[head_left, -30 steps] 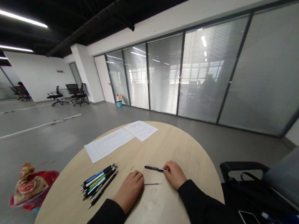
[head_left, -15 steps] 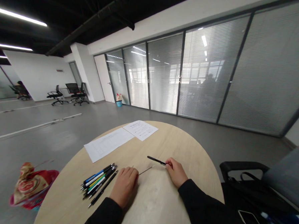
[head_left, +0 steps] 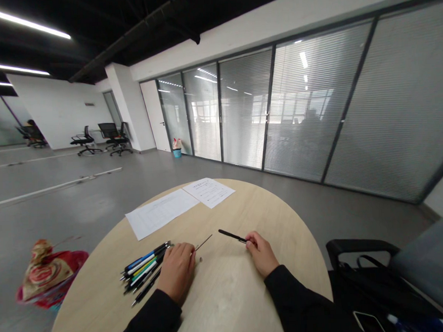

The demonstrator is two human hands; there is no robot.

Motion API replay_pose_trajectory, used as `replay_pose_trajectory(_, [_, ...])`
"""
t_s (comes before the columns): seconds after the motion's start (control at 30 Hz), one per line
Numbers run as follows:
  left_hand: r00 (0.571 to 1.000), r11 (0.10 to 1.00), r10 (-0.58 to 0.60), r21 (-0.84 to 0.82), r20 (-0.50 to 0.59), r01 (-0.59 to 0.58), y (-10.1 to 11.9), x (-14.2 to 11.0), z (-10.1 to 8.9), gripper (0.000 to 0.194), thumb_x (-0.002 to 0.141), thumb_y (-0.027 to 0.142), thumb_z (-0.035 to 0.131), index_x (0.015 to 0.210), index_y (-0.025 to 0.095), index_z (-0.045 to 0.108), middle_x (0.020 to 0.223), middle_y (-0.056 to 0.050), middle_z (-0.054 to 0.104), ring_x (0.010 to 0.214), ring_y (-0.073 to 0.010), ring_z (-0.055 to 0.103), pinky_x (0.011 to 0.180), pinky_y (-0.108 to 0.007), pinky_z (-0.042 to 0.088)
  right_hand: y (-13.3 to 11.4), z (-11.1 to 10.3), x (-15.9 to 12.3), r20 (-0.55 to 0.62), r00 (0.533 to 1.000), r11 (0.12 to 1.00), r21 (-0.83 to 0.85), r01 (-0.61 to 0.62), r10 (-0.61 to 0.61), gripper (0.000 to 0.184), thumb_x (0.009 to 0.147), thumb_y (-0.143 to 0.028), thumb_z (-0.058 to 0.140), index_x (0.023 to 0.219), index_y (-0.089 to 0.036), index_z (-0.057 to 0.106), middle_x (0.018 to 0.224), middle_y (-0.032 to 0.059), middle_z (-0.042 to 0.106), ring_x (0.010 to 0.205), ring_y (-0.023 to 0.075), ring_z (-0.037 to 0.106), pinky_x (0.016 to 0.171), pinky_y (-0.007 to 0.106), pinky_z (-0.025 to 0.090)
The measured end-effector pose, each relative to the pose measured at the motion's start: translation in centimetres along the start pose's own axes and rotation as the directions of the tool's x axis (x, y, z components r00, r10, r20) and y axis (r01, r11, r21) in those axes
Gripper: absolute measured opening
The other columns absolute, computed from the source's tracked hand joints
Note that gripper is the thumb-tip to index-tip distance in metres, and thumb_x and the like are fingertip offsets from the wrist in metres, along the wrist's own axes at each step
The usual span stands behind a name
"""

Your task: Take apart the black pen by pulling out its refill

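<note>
My left hand (head_left: 178, 270) lies low over the table, palm down and fingers curled together. From beneath its fingertips a thin dark pen refill (head_left: 205, 241) sticks out toward the back right. Just right of that hand a tiny round piece (head_left: 200, 259) lies on the wood, too small to name. My right hand (head_left: 262, 255) pinches a black pen barrel (head_left: 230, 235) between thumb and fingers, its far end pointing left. Beside and partly behind my left hand is a pile of pens (head_left: 143, 266), black, blue, white, green and yellow.
Two printed sheets (head_left: 162, 211) lie on the far part of the round wooden table (head_left: 279, 212). On the floor at left stands a pink basket (head_left: 69, 273) holding a paper bag. A black chair (head_left: 359, 248) with a phone (head_left: 369, 323) on it is at right.
My left hand has shifted left and slightly back, the refill moving with it, and now covers part of the pens. The tiny round piece has come into view. My right hand is nearly still.
</note>
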State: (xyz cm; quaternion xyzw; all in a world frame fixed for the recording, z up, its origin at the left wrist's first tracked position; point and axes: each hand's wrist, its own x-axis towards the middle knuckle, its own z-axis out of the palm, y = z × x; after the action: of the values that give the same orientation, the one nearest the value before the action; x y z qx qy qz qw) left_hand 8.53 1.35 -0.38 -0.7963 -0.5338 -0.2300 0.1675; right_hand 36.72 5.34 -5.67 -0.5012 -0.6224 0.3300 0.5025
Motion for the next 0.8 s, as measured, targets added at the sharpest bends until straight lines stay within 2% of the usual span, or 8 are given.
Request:
replay_pose_trajectory(0.37, [0.998, 1.000, -0.004, 0.013, 0.069, 0.003, 0.44, 0.09, -0.42, 0.026, 0.099, 0.020, 0.038, 0.086, 0.018, 0.060, 0.084, -0.006, 0.068, 0.080, -0.0235, 0.060, 0.080, -0.039, 0.037, 0.07, -0.05, -0.06, 0.020, 1.000, 1.000, -0.009, 0.011, -0.010, 0.012, 0.083, -0.027, 0.049, 0.087, -0.021, 0.058, 0.075, 0.0005, 0.060, 0.075, 0.0200, 0.057, 0.070, 0.029, 0.042])
replay_pose_trajectory(0.8, [0.998, 0.999, -0.031, 0.030, 0.049, 0.030, 0.36, 0.00, -0.31, 0.026, 0.099, 0.019, 0.038, 0.086, 0.019, 0.061, 0.083, -0.006, 0.069, 0.079, -0.0230, 0.060, 0.081, -0.039, 0.035, -0.07, -0.14, -0.01, 0.004, 1.000, 1.000, -0.013, 0.012, -0.012, 0.011, 0.082, -0.028, 0.049, 0.084, -0.021, 0.057, 0.076, 0.0006, 0.061, 0.075, 0.0197, 0.057, 0.070, 0.028, 0.041])
